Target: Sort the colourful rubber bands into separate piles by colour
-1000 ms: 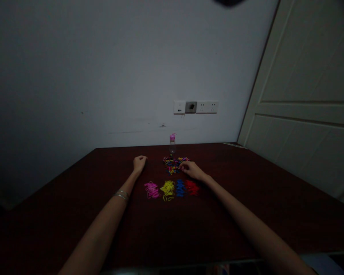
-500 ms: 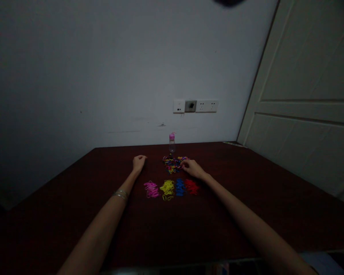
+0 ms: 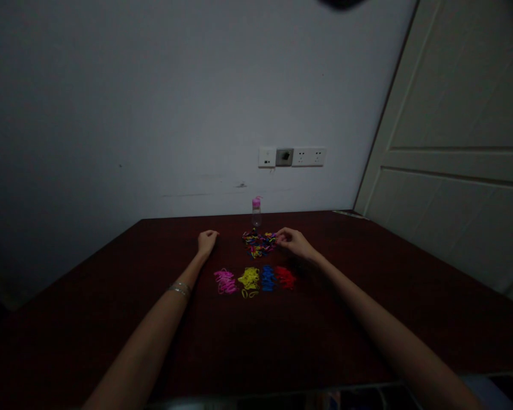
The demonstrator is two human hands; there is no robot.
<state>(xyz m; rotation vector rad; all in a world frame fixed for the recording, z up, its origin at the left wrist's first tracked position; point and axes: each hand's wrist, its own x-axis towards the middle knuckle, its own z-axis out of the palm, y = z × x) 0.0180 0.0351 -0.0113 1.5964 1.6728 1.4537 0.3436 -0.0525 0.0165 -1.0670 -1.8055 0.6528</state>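
Note:
Mixed-colour bands lie in a loose heap (image 3: 259,244) at the middle of the dark red table (image 3: 239,341). My right hand (image 3: 291,241) is at the heap's right edge, its fingers pinched together; whatever may be between them is too small to make out. My left hand (image 3: 207,241) rests closed on the table, left of the heap, touching none of the bands. Nearer to me is a row of single-colour piles: pink (image 3: 226,282), yellow (image 3: 250,279), blue (image 3: 268,278) and red (image 3: 285,278).
Behind the heap stands a small clear bottle (image 3: 256,215) with a pink cap. A wall with sockets (image 3: 308,157) rises at the table's back edge, and a pale panelled door (image 3: 453,171) is at the right.
My right hand has moved a little to the right and away from me, from over the heap to its right edge. My left hand has stayed in place.

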